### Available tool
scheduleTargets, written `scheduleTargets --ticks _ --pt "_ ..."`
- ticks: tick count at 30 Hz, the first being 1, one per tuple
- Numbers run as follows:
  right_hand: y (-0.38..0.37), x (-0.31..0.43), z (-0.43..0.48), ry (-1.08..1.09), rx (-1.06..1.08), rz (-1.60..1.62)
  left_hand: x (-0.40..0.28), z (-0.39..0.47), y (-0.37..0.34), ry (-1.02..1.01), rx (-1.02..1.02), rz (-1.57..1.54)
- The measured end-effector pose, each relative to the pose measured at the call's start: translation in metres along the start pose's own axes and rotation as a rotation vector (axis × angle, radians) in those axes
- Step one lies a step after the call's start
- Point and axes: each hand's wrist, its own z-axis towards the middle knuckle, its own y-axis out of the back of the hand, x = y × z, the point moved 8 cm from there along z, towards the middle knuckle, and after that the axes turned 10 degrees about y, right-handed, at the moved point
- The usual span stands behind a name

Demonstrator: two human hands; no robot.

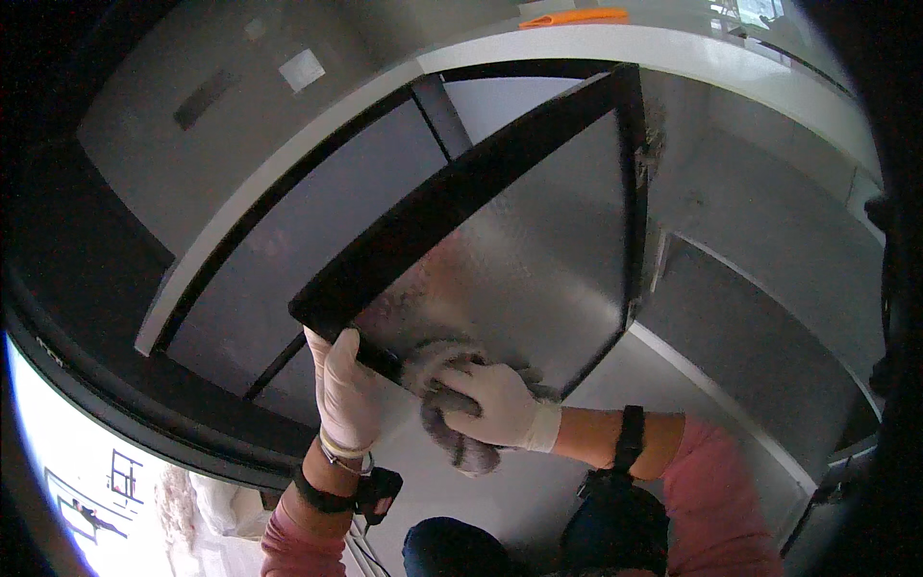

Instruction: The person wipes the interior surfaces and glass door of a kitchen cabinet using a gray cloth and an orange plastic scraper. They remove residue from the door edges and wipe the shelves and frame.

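Note:
An open cabinet door (497, 238) with a dark frame and a glossy inner panel stands out in front of me. My left hand (347, 393), in a pale glove, grips the door's lower left corner, thumb on the near side. Bunched in my gloved right hand (497, 407) is a grey cloth (461, 433), which lies against the panel near its bottom edge. Part of the cloth hangs below the hand. The fingers of my left hand behind the frame are hidden.
Above the door runs a pale countertop edge (548, 43), with a folded orange cloth (577, 17) on the counter. Other dark cabinet fronts (303, 223) are at the left. A dark panel (750, 324) lies right. My knees are at the bottom, near a cable.

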Motion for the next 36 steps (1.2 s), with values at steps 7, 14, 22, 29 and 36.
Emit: scheduleTargets --ticks 7,14,22,29,36 --pt "-0.064 -0.135 -0.175 -0.51 0.694 -0.053 0.007 0.006 0.03 -0.056 -0.195 0.306" --pt "0.099 -0.171 -0.169 -0.993 -0.382 0.157 0.006 -0.008 0.041 -0.179 -0.3 0.269" --pt "0.071 -0.213 -0.165 -0.845 -0.948 0.377 0.019 -0.002 0.048 -0.142 -0.37 0.16" --pt "0.139 -0.215 -0.155 -0.889 -0.874 -0.129 0.008 -0.045 0.088 -0.446 -0.488 1.42" --pt "0.09 -0.297 -0.219 -0.945 -1.354 0.712 0.014 -0.024 0.078 -0.422 -0.477 1.41"
